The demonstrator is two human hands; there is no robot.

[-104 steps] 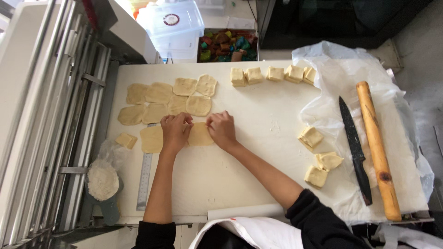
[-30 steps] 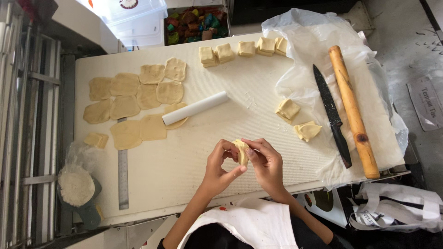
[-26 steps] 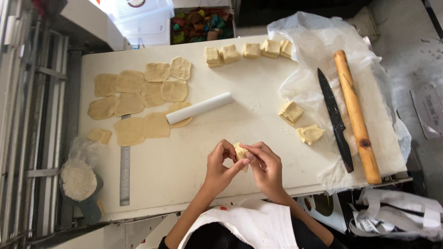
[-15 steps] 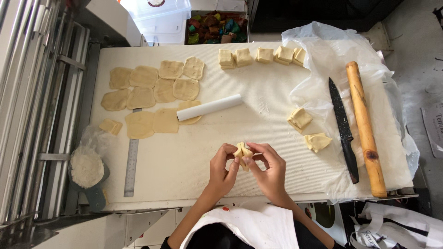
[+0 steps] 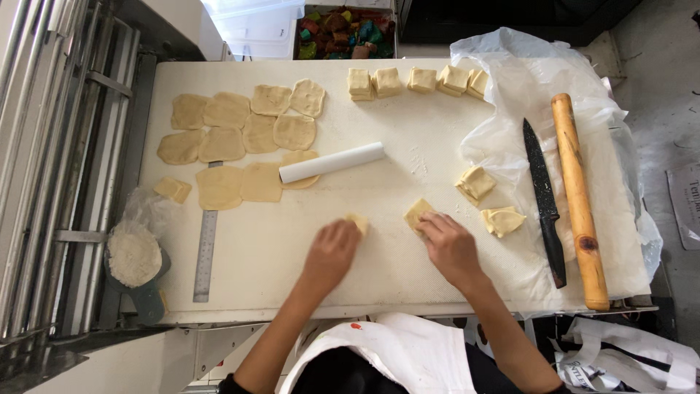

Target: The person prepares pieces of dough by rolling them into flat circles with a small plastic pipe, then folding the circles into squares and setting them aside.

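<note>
Our left hand (image 5: 332, 255) presses one soft dough piece (image 5: 358, 221) flat, our right-hand fingers (image 5: 430, 225) pinch another's (image 5: 418, 213) near edge on the worktop (image 5: 379, 182).

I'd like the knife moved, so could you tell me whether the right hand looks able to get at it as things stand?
Probably yes: the right hand rests on a dough piece, and the knife lies uncovered on the plastic sheet just beyond it.
</note>
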